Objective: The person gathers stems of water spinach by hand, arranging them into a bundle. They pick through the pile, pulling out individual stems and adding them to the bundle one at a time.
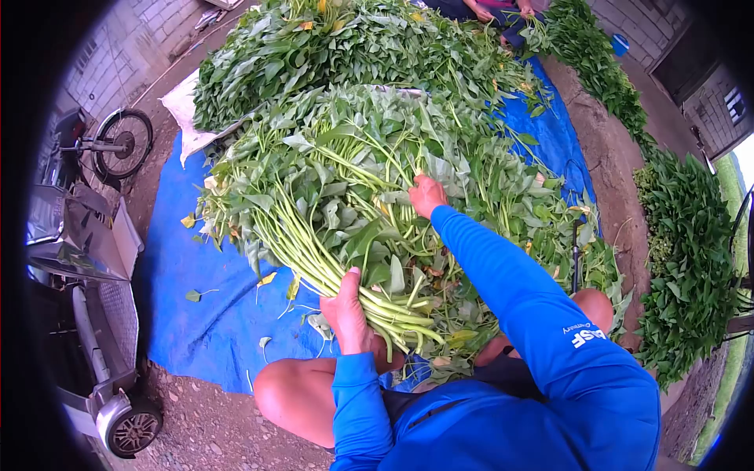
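Observation:
My left hand (345, 310) is wrapped around a thick bunch of long-stemmed leafy greens (302, 247) that look like water spinach. The cut stem ends stick out to the right of that hand, and the leaves point up and left. Farther forward, my right hand (426, 195) has its fingers closed on a few stems at the top of the loose pile of greens (487, 169). Leaves partly hide those fingertips. Both hands are over the pile, in front of my bent knees.
A blue tarp (188, 314) lies under the greens, with scattered leaves on it. Behind is a larger heap (345, 47). More greens line the right (683, 259). Vehicle parts (86, 298) and a wheel (123, 145) stand at left. Another person's hands (503, 11) show at the top.

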Available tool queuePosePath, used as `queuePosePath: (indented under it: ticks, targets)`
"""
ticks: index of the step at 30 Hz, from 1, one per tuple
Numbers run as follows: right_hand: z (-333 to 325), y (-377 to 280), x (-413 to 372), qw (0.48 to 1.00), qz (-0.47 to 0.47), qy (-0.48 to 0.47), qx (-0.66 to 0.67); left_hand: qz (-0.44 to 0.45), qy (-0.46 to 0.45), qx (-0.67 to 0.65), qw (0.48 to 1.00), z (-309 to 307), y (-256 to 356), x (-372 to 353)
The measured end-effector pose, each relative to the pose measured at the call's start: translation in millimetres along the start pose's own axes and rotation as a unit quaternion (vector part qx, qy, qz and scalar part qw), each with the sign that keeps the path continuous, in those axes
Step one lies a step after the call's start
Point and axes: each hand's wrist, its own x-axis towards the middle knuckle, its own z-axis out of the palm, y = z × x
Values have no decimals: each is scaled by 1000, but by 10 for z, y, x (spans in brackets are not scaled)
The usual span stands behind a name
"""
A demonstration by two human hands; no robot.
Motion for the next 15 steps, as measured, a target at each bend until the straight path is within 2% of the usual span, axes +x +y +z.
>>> queuePosePath:
  ticks: [3, 4, 7, 12, 15]
  targets:
    - [-79, -109, 95, 994, 7, -78, -75, -26, 0, 8, 1000, 66, 18, -27]
    - [-124, -141, 107, 996, -8, -56, -62, -20, 5, 18, 1000, 57, 10, -14]
    - [-513, -283, 136, 996, -86, -8, 24, -4, 8, 40, 999, 23, -99, 60]
    - [-1344, -621, -90, 963, -53, -55, 258, 8, -23, 27, 999, 52, -101, 74]
    - [-1709, -704, -430, 943, -29, -82, 321, -8, -33, 16, 999, 186, 37, -39]
